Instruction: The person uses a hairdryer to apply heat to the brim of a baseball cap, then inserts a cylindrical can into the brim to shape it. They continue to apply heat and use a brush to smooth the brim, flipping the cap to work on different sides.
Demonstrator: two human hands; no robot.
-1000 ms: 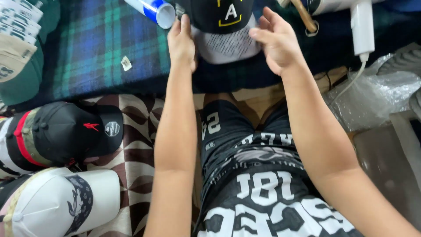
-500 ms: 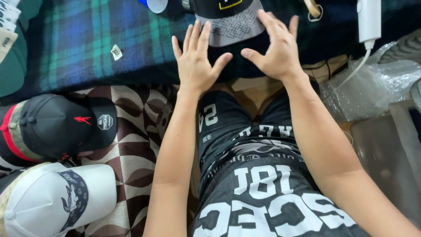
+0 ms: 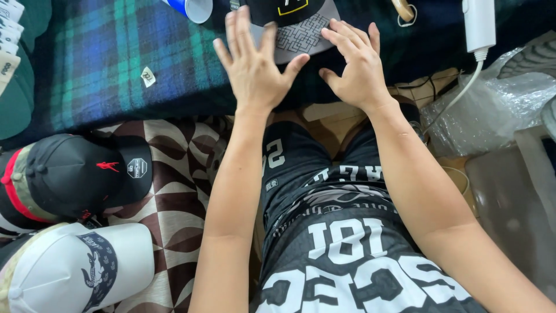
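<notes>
A small pale tag (image 3: 148, 76) lies on the plaid blanket (image 3: 87, 69). A round silver sticker (image 3: 137, 168) sits on the black cap (image 3: 75, 174)'s brim. Crinkled clear plastic wrap (image 3: 492, 110) lies at right.

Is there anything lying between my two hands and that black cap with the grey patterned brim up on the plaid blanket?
Nothing visible. The left hand and right hand hover open right at the black cap's grey patterned brim. The blue and white paper cup lies off to the left.
</notes>
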